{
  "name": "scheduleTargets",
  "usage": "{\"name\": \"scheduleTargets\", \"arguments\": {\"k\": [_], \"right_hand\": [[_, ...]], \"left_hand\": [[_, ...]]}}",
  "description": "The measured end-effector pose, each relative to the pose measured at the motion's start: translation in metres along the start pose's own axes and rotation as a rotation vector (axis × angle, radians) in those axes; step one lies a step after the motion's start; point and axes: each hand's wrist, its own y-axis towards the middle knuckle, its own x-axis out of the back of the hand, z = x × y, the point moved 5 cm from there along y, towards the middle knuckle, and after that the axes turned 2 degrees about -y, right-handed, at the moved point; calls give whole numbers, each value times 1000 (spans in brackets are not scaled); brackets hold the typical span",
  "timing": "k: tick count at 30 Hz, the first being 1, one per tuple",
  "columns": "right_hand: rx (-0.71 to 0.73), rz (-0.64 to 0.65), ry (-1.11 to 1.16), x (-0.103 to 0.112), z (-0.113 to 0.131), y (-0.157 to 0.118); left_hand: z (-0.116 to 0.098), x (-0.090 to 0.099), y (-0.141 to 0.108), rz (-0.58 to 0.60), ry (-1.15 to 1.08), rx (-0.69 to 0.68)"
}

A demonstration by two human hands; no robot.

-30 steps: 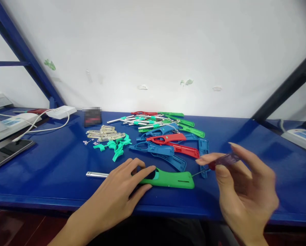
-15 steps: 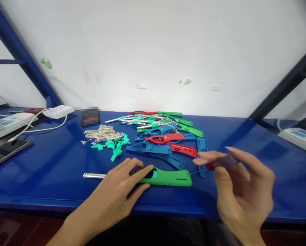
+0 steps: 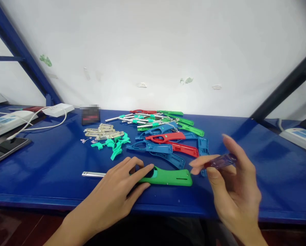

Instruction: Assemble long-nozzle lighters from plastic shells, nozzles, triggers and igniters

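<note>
A green long-nosed lighter (image 3: pixel 172 177) with a metal nozzle lies flat along the front of the blue table. My left hand (image 3: pixel 124 186) is closed around its trigger part, pressing it to the tabletop. In my right hand (image 3: pixel 232 191) is a small screwdriver (image 3: pixel 223 161) with a see-through purple and red handle, gripped between thumb and fingers. Its shaft is mostly hidden behind my fingers, which are close to the lighter's right end; whether the tip touches is hard to see. Just behind lie blue casing halves (image 3: pixel 153 147) and a red casing (image 3: pixel 165 137).
Metal nozzles (image 3: pixel 148 125) and green casing halves (image 3: pixel 191 129) are heaped at the back. Pale fuel tanks (image 3: pixel 104 132) and turquoise triggers (image 3: pixel 114 147) lie left of them. A phone (image 3: pixel 7 150), a cable and a power strip (image 3: pixel 300 138) are at the sides.
My right hand has moved left with the screwdriver, bringing its fingers closer to the lighter's end. The shaft that showed before is now mostly covered. My left hand stays put.
</note>
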Motion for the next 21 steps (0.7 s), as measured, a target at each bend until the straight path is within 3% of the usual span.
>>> {"name": "scheduleTargets", "arguments": {"k": [5, 8, 10, 14, 21], "right_hand": [[53, -22, 48, 0, 1, 2], [13, -4, 37, 0, 1, 4], [-9, -81, 25, 4, 2, 8], [85, -265, -61, 8, 15, 19], [15, -76, -121, -13, 18, 26]], "left_hand": [[0, 0, 0, -5, 9, -1], [0, 0, 1, -5, 18, -10], [0, -1, 1, 1, 20, -14], [0, -2, 1, 10, 16, 1], [1, -2, -1, 12, -4, 15]]}}
